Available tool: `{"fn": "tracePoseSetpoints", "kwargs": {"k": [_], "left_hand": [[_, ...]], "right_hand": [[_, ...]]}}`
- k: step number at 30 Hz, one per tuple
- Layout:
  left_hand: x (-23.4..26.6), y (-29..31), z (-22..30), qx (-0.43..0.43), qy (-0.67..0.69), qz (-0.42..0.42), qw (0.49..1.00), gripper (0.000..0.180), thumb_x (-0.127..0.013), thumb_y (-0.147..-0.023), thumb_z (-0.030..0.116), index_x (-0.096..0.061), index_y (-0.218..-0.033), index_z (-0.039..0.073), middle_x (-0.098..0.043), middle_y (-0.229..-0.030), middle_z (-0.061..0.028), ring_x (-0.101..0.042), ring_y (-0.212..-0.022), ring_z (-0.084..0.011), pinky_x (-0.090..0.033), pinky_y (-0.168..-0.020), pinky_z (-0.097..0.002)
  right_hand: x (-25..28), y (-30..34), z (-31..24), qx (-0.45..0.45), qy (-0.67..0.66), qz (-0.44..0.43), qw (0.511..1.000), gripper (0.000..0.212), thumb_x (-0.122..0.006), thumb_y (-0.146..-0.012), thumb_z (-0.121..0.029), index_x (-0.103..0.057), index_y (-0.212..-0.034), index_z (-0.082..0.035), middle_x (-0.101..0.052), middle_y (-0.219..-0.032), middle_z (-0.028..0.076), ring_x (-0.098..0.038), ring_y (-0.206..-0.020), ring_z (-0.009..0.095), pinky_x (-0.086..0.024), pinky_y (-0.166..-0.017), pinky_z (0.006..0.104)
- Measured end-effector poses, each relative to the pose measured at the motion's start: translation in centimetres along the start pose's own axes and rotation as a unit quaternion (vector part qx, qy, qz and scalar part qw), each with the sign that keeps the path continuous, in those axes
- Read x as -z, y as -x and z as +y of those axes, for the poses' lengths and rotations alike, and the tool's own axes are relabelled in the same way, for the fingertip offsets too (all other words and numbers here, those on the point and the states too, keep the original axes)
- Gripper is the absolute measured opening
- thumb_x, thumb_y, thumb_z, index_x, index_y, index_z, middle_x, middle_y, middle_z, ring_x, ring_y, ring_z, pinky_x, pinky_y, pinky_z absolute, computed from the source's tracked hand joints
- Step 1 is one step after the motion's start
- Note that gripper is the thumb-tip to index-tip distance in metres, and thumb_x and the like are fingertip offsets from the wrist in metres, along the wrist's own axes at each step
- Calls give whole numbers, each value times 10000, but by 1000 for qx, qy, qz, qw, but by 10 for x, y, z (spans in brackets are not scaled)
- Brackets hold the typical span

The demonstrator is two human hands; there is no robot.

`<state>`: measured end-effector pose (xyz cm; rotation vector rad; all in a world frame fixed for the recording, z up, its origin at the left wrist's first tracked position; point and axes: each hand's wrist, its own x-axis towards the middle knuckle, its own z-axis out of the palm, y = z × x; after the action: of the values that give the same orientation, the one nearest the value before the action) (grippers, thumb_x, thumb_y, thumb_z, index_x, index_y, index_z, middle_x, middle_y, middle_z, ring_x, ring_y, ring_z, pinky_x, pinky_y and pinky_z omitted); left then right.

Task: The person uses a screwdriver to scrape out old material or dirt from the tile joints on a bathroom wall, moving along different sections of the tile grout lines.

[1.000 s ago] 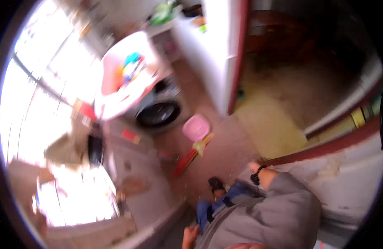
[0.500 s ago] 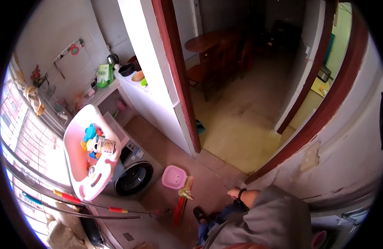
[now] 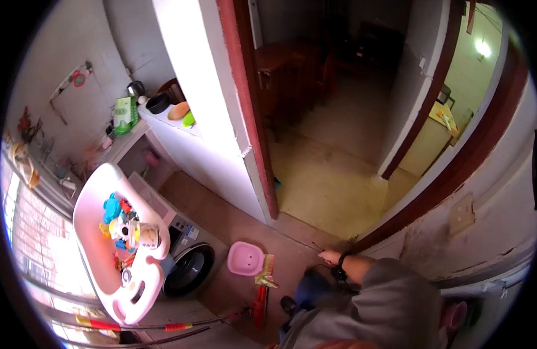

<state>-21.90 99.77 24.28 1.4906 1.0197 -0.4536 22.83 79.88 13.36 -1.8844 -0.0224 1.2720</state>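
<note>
My right hand (image 3: 331, 256) reaches forward from a grey-brown sleeve (image 3: 373, 302), with a dark band round the wrist. Its fingers are closed on a thin, stick-like thing (image 3: 317, 245) pointing up and left, too small to name. Dark cord-like strands hang beside the wrist. My left hand is out of view. To the left of my right hand, a pink plastic basin (image 3: 246, 251) sits on the floor. Against the basin's right side lies a yellowish broom head or brush (image 3: 268, 265), and below it a red brush head (image 3: 260, 308).
A pink baby bathtub (image 3: 85, 203) with toys stands at left above a front-loading washing machine (image 3: 189, 269). Long poles (image 3: 135, 327) cross the lower left. A dark red door frame (image 3: 245, 104) borders the doorway to a dim room; another frame (image 3: 483, 145) rises at right.
The view has shifted, so the doorway and bathtub sit differently in the picture. My right hand stays closed, a little farther forward against the floor; my leg has moved forward.
</note>
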Motion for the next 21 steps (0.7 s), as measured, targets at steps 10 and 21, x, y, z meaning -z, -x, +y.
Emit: {"fn": "tracePoseSetpoints", "kwargs": {"k": [10, 21], "left_hand": [[18, -110, 117, -14, -93, -36, 995, 144, -564, -832, 151, -648, -838, 35, -658, -822, -125, -634, -758, -279, -490, -631, -409], [7, -278, 335, -148, -284, -78, 944, 120, -558, -815, 125, -639, -857, 46, -656, -870, -140, -642, -812, -310, -495, -655, -433]], "right_hand": [[90, -37, -67, -11, -87, 47, 995, 280, -611, -887, -289, -531, -690, -107, -468, -549, 8, -425, -435, 123, -301, -374, 295], [325, -90, -42, 52, -154, 194, 967, 188, -631, -870, -181, -567, -775, -32, -441, -554, 19, -462, -466, 143, -368, -416, 317]]}}
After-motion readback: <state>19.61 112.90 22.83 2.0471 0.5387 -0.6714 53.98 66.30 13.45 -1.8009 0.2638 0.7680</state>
